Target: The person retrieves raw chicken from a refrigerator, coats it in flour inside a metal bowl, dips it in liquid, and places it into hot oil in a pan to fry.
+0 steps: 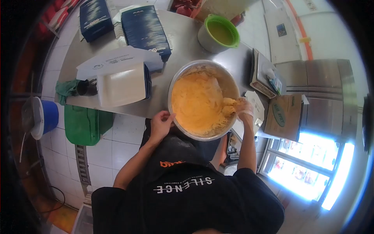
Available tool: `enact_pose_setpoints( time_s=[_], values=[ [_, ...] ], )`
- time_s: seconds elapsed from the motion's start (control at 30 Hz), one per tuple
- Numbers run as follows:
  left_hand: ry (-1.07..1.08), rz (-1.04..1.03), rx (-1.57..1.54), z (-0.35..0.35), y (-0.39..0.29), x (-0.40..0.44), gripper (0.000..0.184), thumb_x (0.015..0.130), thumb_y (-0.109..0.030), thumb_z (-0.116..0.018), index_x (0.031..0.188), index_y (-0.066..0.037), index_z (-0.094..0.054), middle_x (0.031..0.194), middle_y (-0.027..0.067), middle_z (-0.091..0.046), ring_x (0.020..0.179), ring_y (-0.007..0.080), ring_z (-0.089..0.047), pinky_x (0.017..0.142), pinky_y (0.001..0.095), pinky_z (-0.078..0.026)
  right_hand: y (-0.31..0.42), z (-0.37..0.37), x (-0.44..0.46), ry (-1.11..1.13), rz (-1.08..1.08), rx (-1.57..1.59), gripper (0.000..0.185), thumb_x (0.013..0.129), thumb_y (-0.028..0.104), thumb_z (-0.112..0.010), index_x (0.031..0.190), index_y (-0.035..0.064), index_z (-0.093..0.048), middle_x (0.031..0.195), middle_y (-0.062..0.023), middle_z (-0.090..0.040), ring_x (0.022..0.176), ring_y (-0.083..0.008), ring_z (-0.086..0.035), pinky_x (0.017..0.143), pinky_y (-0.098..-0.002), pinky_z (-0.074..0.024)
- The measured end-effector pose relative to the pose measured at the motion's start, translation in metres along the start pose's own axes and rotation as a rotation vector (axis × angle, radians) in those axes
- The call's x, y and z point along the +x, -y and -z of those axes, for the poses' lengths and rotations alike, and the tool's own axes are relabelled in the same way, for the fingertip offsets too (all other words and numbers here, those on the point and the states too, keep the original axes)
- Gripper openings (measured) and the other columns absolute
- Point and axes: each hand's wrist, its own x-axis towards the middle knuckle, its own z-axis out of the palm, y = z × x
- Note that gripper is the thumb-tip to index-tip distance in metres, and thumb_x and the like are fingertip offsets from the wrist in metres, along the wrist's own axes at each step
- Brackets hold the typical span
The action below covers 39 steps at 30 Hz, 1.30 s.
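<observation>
A wide metal bowl (235, 84) stands at the table's front edge. Orange-yellow breading flour (194, 103) fills much of it, heaped and clumpy in places. My bare left hand (161, 124) grips the bowl's near left rim with its fingertips. On the opposite side, my right hand (244, 109), in a clear plastic glove, is closed on a lumpy flour-coated piece (229, 106) just inside the right rim. Coating hides what the piece is made of.
An open carton (122, 85) and dark blue boxes (146, 31) occupy the steel table's left. A green strainer in a white tub (212, 41) stands behind the bowl. A scale (265, 74) and cardboard box (284, 117) are at right; a green bin (82, 124) stands below left.
</observation>
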Motion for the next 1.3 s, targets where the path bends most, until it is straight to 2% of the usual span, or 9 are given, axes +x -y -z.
enact_pose_setpoints(
  time_s=[0.1, 0.2, 0.3, 0.33, 0.43, 0.6, 1.0, 1.17, 1.3],
  values=[
    [-0.091, -0.039, 0.038, -0.016, -0.002, 0.004, 0.026, 0.089, -0.019, -0.072, 0.094, 0.005, -0.064, 0.083, 0.0085, -0.069, 0.070, 0.0113, -0.066, 0.059, 0.0256, -0.057, 0.006, 0.023, 0.017, 0.037, 0.076, 0.025, 0.031, 0.084, 0.025, -0.067, 0.110, 0.0071, -0.069, 0.098, -0.0181, -0.071, 0.089, -0.0322, -0.069, 0.079, -0.0400, -0.0524],
    [-0.094, -0.053, 0.001, -0.035, 0.002, 0.014, 0.026, 0.090, -0.019, -0.071, 0.095, 0.005, -0.064, 0.084, 0.0082, -0.069, 0.071, 0.0114, -0.066, 0.058, 0.0253, -0.056, 0.036, 0.064, 0.033, 0.115, -0.010, 0.285, 0.025, 0.083, 0.019, -0.071, 0.106, 0.0096, -0.071, 0.079, -0.0053, -0.067, 0.061, -0.0088, -0.055, 0.057, -0.0274, -0.0466],
    [-0.101, -0.069, -0.009, -0.058, -0.005, 0.026, 0.026, 0.091, -0.020, -0.070, 0.097, 0.005, -0.064, 0.085, 0.0078, -0.068, 0.074, 0.0123, -0.066, 0.059, 0.0254, -0.057, 0.056, 0.098, 0.072, 0.151, 0.006, 0.410, 0.035, 0.085, 0.027, -0.069, 0.114, 0.0067, -0.068, 0.096, -0.0138, -0.072, 0.083, -0.0197, -0.067, 0.075, -0.0341, -0.0515],
    [-0.104, -0.053, -0.030, -0.065, -0.007, 0.030, 0.026, 0.091, -0.020, -0.070, 0.098, 0.004, -0.064, 0.086, 0.0077, -0.068, 0.075, 0.0125, -0.066, 0.059, 0.0254, -0.057, 0.052, 0.101, 0.094, 0.012, 0.262, 0.282, 0.033, 0.088, 0.028, -0.066, 0.113, 0.0076, -0.068, 0.093, -0.0115, -0.071, 0.080, -0.0173, -0.065, 0.073, -0.0328, -0.0507],
    [-0.105, -0.026, -0.046, -0.077, -0.011, 0.040, 0.025, 0.092, -0.020, -0.070, 0.100, 0.003, -0.063, 0.087, 0.0071, -0.068, 0.075, 0.0125, -0.066, 0.062, 0.0259, -0.057, 0.110, 0.127, 0.137, -0.019, 0.143, 0.343, 0.031, 0.089, 0.031, -0.063, 0.111, 0.0086, -0.068, 0.095, -0.0114, -0.071, 0.082, -0.0220, -0.067, 0.075, -0.0339, -0.0514],
    [-0.131, -0.006, -0.134, -0.087, -0.010, 0.043, 0.024, 0.092, -0.020, -0.070, 0.101, 0.002, -0.064, 0.088, 0.0060, -0.068, 0.075, 0.0120, -0.065, 0.067, 0.0271, -0.058, 0.135, 0.085, 0.265, -0.177, 0.584, -0.003, 0.028, 0.090, 0.030, -0.056, 0.110, 0.0134, -0.068, 0.102, -0.0155, -0.070, 0.095, -0.0363, -0.066, 0.084, -0.0437, -0.0518],
    [-0.274, -0.082, 0.115, -0.093, -0.027, 0.036, 0.025, 0.091, -0.021, -0.070, 0.095, 0.003, -0.068, 0.081, 0.0057, -0.070, 0.075, 0.0104, -0.063, 0.068, 0.0261, -0.050, 0.167, -0.007, 0.388, 0.083, 0.694, -0.709, 0.023, 0.087, 0.034, -0.062, 0.108, 0.0283, -0.071, 0.108, -0.0022, -0.069, 0.105, -0.0266, -0.064, 0.085, -0.0386, -0.0542],
    [-0.314, -0.067, 0.203, -0.095, -0.021, 0.034, 0.025, 0.090, -0.021, -0.071, 0.095, 0.003, -0.068, 0.085, 0.0041, -0.069, 0.075, 0.0101, -0.061, 0.068, 0.0261, -0.050, 0.139, -0.038, 0.407, -0.068, 0.668, -0.137, 0.024, 0.078, 0.023, -0.073, 0.101, 0.0175, -0.074, 0.106, -0.0114, -0.070, 0.100, -0.0301, -0.067, 0.085, -0.0423, -0.0538],
    [-0.243, -0.071, 0.076, -0.094, -0.013, 0.047, 0.025, 0.089, -0.020, -0.073, 0.096, 0.004, -0.067, 0.085, 0.0042, -0.068, 0.074, 0.0091, -0.061, 0.069, 0.0250, -0.051, 0.145, -0.041, 0.428, -0.099, 0.614, -0.215, 0.022, 0.077, 0.024, -0.074, 0.098, 0.0162, -0.074, 0.103, -0.0123, -0.070, 0.097, -0.0313, -0.067, 0.083, -0.0423, -0.0533]
  ],
)
